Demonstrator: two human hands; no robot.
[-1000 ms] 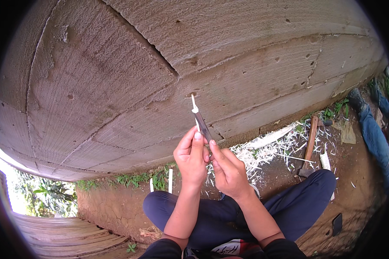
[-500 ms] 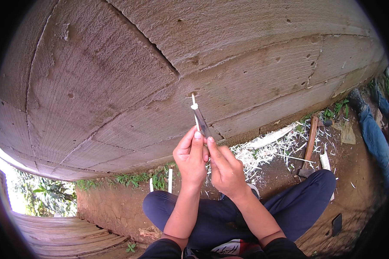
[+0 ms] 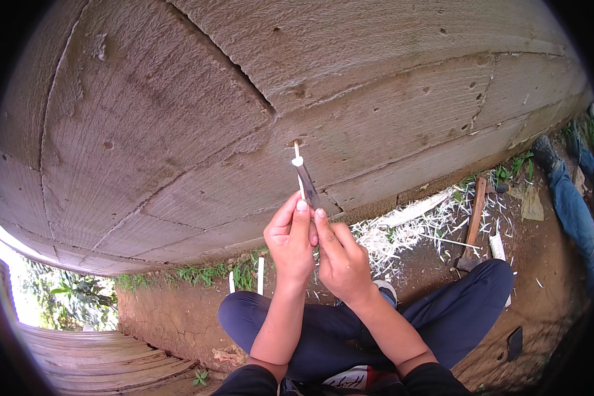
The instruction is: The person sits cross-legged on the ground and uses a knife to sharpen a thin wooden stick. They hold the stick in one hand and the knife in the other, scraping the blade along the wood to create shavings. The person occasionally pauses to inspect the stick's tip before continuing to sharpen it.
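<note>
In front of the wall, my left hand [image 3: 292,241] pinches a thin pale wooden stick [image 3: 301,187] between thumb and fingers, its tip pointing up. My right hand [image 3: 343,261] is closed on a knife [image 3: 307,185], and the grey blade lies along the stick's right side. A small white curl of shaving [image 3: 297,161] sits at the blade's far end, below the stick's tip. The knife's handle is hidden inside my right fingers. Both hands are close together, nearly touching at the fingertips.
A grey block wall [image 3: 198,132] rises ahead. White shavings [image 3: 393,244] litter the ground beside a wooden-handled hammer [image 3: 475,214]. Two pale strips [image 3: 260,276] stand by my left knee. A dark phone [image 3: 514,344] lies at the right, below another person's jeans-clad leg [image 3: 571,204].
My right hand has shifted slightly left and toward me, drawing the knife a little along the stick. My left hand stays in place with the stick.
</note>
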